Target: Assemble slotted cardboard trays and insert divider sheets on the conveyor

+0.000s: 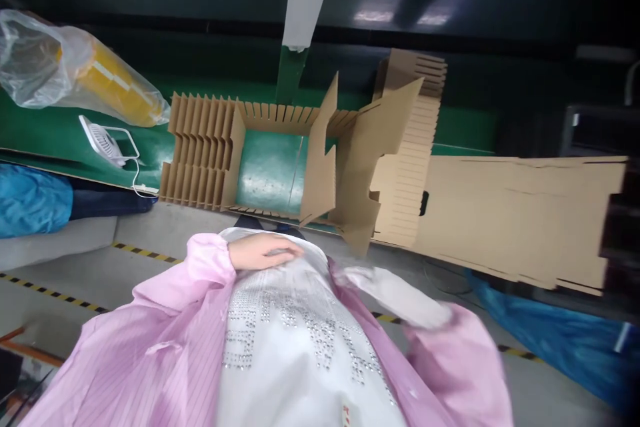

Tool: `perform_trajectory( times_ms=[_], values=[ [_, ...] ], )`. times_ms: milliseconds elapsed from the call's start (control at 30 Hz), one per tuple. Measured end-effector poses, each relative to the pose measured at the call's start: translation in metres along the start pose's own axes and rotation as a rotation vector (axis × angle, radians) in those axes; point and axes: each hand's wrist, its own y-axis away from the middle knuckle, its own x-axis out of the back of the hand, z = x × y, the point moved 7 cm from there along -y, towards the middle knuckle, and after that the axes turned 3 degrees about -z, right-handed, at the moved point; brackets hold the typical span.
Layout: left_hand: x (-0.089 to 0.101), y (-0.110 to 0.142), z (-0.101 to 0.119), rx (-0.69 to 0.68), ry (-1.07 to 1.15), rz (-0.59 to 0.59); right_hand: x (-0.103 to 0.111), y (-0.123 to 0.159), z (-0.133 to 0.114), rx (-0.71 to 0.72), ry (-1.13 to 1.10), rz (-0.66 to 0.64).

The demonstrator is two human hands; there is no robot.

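Note:
My left hand (265,251), bare, lies flat against the front of my white shirt (300,347) with its fingers stretched out and nothing in them. A white glove covers my right hand (367,278), which is beside the edge of my pink jacket (350,303); motion smears its fingers. In front of me is a cardboard divider frame (275,113) of slotted strips. Several cross pieces (200,153) stand close together at its left end. Toward its right, a cardboard panel (320,167) stands upright, and a larger panel (357,173) leans beside it.
Slotted cardboard strips (413,173) lie stacked right of the frame, beside a long flat cardboard sheet (510,213). On the green bench (270,167), left, are a white fan (105,143) and a clear bag (37,67) around yellow pieces. Blue plastic (555,333) hangs lower right.

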Motion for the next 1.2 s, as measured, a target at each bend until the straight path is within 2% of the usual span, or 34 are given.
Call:
perform_trajectory(
  times_ms=[33, 67, 100, 133, 167, 200, 233, 333, 433, 533, 667, 767, 967, 1200],
  values=[
    [0.01, -0.004, 0.022, -0.109, 0.007, 0.107, 0.005, 0.011, -0.013, -0.023, -0.098, -0.011],
    [0.023, -0.007, 0.037, -0.18, -0.009, 0.265, 0.018, 0.018, -0.026, -0.037, -0.164, 0.13],
    [0.037, -0.009, 0.045, -0.223, -0.043, 0.43, 0.035, 0.022, -0.036, -0.073, -0.18, 0.368],
    [0.048, -0.011, 0.049, -0.243, -0.083, 0.568, 0.055, 0.029, -0.044, -0.118, -0.147, 0.691],
    [0.057, -0.015, 0.048, -0.249, -0.123, 0.663, 0.066, 0.032, -0.054, -0.162, -0.067, 0.961],
    [0.062, -0.022, 0.044, -0.247, -0.155, 0.7, 0.068, 0.023, -0.064, -0.202, 0.051, 1.039],
    [0.063, -0.031, 0.037, -0.241, -0.173, 0.684, 0.066, 0.007, -0.068, -0.289, 0.17, 0.991],
    [0.056, -0.054, 0.008, -0.182, -0.182, 0.515, 0.062, -0.026, -0.068, -0.588, 0.422, 0.882],
    [0.044, -0.062, -0.017, -0.077, -0.176, 0.382, 0.064, -0.03, -0.072, -0.708, 0.595, 0.854],
    [0.036, -0.063, -0.029, 0.017, -0.212, 0.315, 0.065, -0.03, -0.077, -0.725, 0.719, 0.821],
    [0.034, -0.064, -0.031, 0.085, -0.264, 0.276, 0.06, -0.044, -0.077, -0.707, 0.799, 0.773],
    [0.034, -0.064, -0.032, 0.094, -0.305, 0.274, 0.059, -0.047, -0.08, -0.694, 0.808, 0.759],
    [0.036, -0.066, -0.035, 0.176, -0.483, 0.292, 0.065, -0.032, -0.089, -0.755, 0.792, 0.788],
    [0.035, -0.066, -0.032, 0.309, -0.607, 0.238, 0.06, -0.045, -0.085, -0.736, 0.792, 0.746]
  ],
)
